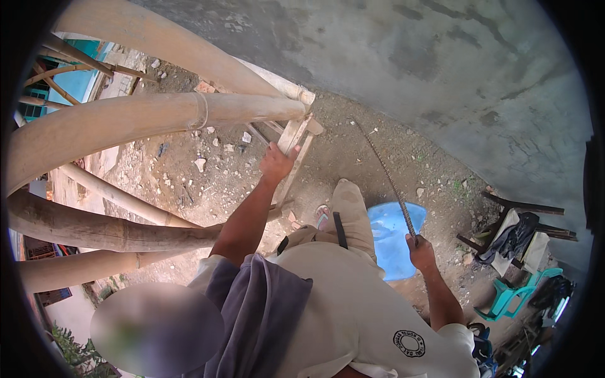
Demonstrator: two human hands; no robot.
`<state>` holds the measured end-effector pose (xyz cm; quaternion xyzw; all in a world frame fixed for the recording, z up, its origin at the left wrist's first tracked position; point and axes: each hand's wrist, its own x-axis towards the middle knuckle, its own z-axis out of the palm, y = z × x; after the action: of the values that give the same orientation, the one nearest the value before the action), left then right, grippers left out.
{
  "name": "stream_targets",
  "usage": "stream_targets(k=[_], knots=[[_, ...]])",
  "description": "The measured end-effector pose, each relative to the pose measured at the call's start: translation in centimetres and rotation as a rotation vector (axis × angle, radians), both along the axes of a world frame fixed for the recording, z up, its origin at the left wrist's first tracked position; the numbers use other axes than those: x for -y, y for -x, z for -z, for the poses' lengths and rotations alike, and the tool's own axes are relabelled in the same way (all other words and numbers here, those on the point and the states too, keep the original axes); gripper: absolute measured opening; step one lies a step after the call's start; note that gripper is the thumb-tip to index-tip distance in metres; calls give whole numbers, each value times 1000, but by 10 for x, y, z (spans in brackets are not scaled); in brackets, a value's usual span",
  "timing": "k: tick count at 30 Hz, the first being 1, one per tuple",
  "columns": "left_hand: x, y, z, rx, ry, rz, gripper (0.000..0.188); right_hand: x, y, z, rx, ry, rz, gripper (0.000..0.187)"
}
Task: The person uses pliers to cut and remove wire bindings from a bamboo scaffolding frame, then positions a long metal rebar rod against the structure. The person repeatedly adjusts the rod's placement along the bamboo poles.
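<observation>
My left hand point(277, 162) is closed around the upper part of a light wooden frame point(292, 137), just below the ends of bamboo poles. In my right hand point(421, 252) is a ribbed steel rod point(392, 179), gripped near its lower end. From the fist the rod slants up and left over the dirt ground. Beneath it, beside my leg, lies a bright blue plastic thing point(396, 236), perhaps a basin or a sheet; I cannot tell which.
Several thick bamboo poles point(151, 114) cross the left side. A grey plastered wall point(466, 75) rises at the top right. Stones point(200, 164) litter the dirt. At the right are dark wooden furniture point(526, 208) and a green plastic chair point(512, 299).
</observation>
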<state>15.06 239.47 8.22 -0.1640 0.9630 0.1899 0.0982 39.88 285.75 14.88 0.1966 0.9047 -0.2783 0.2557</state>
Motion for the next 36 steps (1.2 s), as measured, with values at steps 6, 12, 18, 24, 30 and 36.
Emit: stream_targets(k=[6,12,18,24,30,36], knots=[[9,-14,1,-327,-184,103,79,33,-40,-5,7,92,95,40],[16,-61,-29,-680,-45,312,63,76,-102,22,90,224,120,40],[10,-205,-49,-270,-501,787,51,120,-162,-70,26,-188,-205,31],[21,-361,-87,-87,-872,1132,65,222,-188,-228,171,-617,-773,31],[69,-466,-125,93,-1014,1332,66,349,-259,-337,272,-686,-864,34],[127,-524,-106,165,-845,1269,54,367,-371,-330,238,-369,-590,46]])
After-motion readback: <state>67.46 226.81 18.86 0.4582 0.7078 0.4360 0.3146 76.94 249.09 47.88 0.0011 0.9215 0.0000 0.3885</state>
